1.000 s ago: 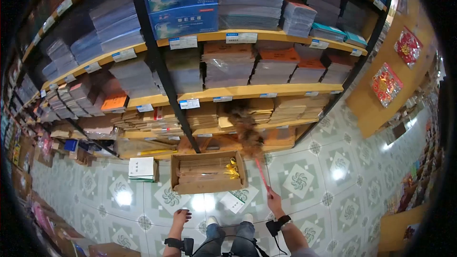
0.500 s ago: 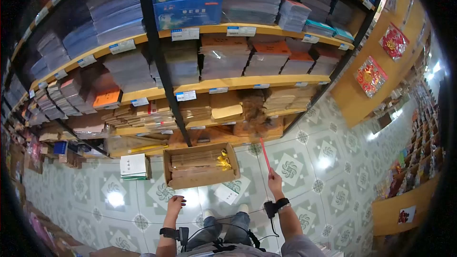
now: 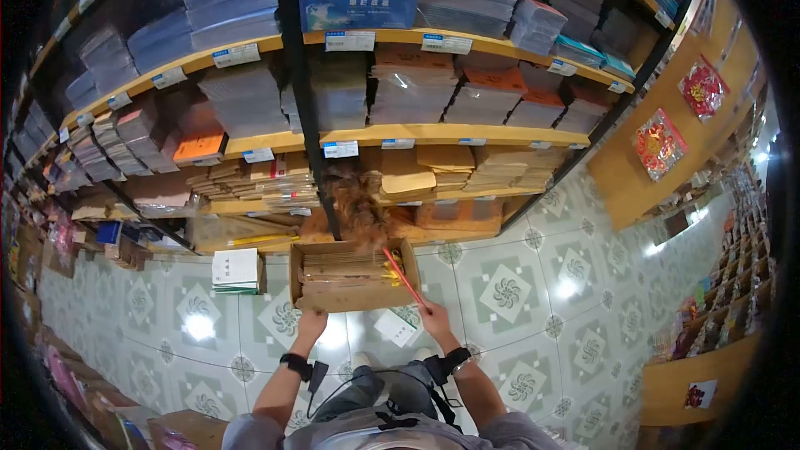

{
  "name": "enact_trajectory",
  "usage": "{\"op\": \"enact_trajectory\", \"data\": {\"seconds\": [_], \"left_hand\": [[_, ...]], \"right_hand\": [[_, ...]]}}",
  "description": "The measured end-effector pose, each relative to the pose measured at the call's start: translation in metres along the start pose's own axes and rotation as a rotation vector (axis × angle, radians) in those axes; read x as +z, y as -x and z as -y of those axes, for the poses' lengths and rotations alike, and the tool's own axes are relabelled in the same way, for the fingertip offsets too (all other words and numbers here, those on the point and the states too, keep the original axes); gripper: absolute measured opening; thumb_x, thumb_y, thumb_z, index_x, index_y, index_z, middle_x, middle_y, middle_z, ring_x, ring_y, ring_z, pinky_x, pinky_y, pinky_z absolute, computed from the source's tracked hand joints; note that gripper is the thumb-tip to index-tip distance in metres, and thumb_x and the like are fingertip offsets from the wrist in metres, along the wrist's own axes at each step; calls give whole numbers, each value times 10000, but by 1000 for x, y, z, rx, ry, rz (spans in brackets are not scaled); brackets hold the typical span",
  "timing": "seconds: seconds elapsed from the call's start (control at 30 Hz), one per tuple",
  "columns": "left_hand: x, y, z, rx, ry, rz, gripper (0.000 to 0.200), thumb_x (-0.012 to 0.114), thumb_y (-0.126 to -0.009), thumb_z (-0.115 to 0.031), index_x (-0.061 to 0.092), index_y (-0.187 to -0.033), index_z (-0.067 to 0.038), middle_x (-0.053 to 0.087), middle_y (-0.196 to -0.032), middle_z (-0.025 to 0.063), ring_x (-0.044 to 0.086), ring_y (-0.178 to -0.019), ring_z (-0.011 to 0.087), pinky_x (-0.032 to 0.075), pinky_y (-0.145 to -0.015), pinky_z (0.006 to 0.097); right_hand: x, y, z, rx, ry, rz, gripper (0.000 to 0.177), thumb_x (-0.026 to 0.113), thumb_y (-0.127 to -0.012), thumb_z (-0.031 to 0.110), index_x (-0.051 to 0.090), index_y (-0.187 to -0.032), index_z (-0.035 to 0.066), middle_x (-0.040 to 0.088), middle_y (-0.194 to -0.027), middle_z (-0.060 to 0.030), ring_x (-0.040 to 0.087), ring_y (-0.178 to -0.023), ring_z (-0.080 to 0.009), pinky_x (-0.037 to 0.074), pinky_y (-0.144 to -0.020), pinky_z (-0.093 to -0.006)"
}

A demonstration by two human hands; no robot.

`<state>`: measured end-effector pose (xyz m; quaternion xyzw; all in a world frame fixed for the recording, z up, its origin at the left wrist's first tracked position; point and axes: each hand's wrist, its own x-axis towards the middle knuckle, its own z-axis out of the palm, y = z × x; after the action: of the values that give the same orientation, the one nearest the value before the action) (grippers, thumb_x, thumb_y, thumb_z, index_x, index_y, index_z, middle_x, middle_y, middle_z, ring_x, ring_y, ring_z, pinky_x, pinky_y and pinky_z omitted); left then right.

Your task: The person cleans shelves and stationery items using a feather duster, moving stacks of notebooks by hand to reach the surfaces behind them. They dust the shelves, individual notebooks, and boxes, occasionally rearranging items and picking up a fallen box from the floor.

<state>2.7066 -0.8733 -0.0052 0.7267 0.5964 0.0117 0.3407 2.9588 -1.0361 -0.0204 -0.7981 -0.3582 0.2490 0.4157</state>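
My right hand [image 3: 433, 317] is closed around the red handle [image 3: 403, 278] of a feather duster. Its brown, fluffy head [image 3: 360, 210] lies across the bottom shelf area by the black upright, above the back of an open cardboard box [image 3: 354, 297]. The handle crosses over the box's right end. Inside the box are flat brown packs [image 3: 342, 265] and something yellow [image 3: 392, 268] on the right. My left hand [image 3: 312, 324] is at the front left of the box, close to its lower edge, with its fingers hidden from view.
Shelves [image 3: 467, 135] packed with stacked notebooks and envelopes rise ahead. White booklets [image 3: 237, 270] stand on the floor left of the box. A white sheet [image 3: 395, 328] lies between the box and my feet. A wooden panel [image 3: 637, 162] with red ornaments stands at right.
The duster has swept left from the right part of the low shelves to the black upright, my right hand moving left with it. My left hand has come up to the box front.
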Motion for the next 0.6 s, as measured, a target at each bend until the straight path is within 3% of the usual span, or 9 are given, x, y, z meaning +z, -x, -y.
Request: {"op": "enact_trajectory", "data": {"seconds": [0.07,0.13,0.2,0.27,0.33,0.37,0.4,0.5,0.6], "left_hand": [[11,-27,-25,146,-179,5,309,443,-741,-289,604,-811,-35,580,-821,182,542,-822,339,432,-718,404],[26,-46,-62,573,-479,-559,333,455,-742,-310,596,-831,-22,584,-835,171,536,-847,329,428,-732,391],[41,-82,-109,558,-497,-300,339,462,-737,-303,581,-873,-16,582,-855,173,532,-854,327,431,-728,387],[52,-125,-171,304,-320,215,340,470,-732,-288,562,-924,-24,574,-867,189,538,-843,311,433,-725,381],[148,-210,-180,253,129,87,300,457,-743,-267,574,-894,-36,580,-847,184,537,-856,297,426,-744,388],[172,-257,-171,846,-446,188,275,518,-749,-224,525,-938,-24,585,-883,125,559,-792,282,450,-660,363],[162,-256,-190,809,-332,278,285,508,-753,-238,524,-947,-30,577,-898,129,556,-799,284,447,-671,369],[138,-258,-245,663,156,253,316,476,-765,-280,520,-976,-49,553,-944,140,546,-819,289,435,-704,390],[100,-255,-285,815,395,29,349,444,-777,-321,516,-1004,-67,529,-991,151,537,-839,295,424,-738,410]], "right_hand": [[-23,12,8,-2,-66,-82,258,519,-769,190,545,-1008,96,546,-647,-110,501,-559,-136,401,-538,-253],[-64,22,12,85,48,-74,228,527,-765,202,570,-941,63,527,-595,-114,483,-516,-123,389,-500,-253],[-102,30,11,32,93,-139,210,524,-765,195,578,-898,41,505,-549,-103,459,-480,-111,381,-473,-245],[-142,36,-6,73,174,-131,200,523,-767,184,589,-866,24,484,-518,-77,439,-462,-93,369,-455,-232],[-184,40,-9,201,21,-94,222,552,-756,177,582,-872,-9,508,-539,-53,453,-501,-93,376,-477,-232],[-203,41,-11,272,-33,-86,220,553,-758,166,587,-863,-24,489,-536,-21,422,-503,-69,351,-463,-215],[-221,38,-10,350,-86,-77,218,555,-760,154,591,-854,-39,469,-533,10,391,-505,-46,325,-448,-197],[-264,20,3,379,-47,-57,231,526,-789,191,607,-817,-23,397,-497,51,323,-442,-34,254,-401,-192],[-297,-2,-23,363,-19,-23,234,521,-792,182,599,-836,-34,387,-484,46,319,-435,-32,244,-393,-188]]}}
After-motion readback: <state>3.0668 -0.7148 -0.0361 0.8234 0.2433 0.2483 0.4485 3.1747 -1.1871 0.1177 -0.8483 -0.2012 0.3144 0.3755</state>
